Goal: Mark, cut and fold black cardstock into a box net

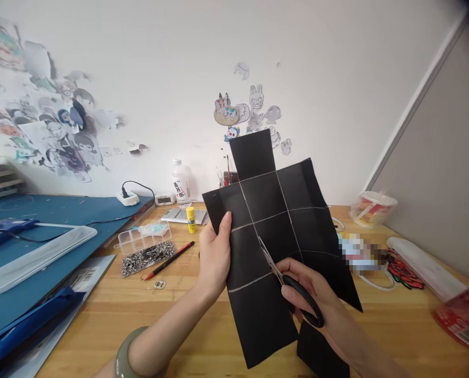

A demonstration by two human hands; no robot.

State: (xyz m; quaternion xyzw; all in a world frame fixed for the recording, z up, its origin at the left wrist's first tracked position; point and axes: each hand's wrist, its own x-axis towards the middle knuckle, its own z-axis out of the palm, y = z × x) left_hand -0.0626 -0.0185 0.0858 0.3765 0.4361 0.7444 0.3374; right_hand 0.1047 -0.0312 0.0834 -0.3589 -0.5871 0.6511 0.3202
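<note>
A sheet of black card [266, 197] marked with a grid of pale lines is held up over the wooden table. My left hand [215, 252] grips its left edge, thumb on the front face. In my right hand [305, 286] are scissors [303, 302] with black handles. Their blades lie against the card's middle, pointing up and left along a pale line. The card's upper part narrows to a single square tab, and its lower part is split below the scissors. A separate-looking black piece [321, 352] shows under my right hand; whether it joins the card is hidden.
Left of the card are a glue stick [190, 220], a red-and-black pencil [167, 262], a bag of metal rings [148, 257] and a clear compartment box [143, 236]. A water bottle [181, 184] stands behind. Rightward are a paper cup [373, 208] and a red packet [465, 317].
</note>
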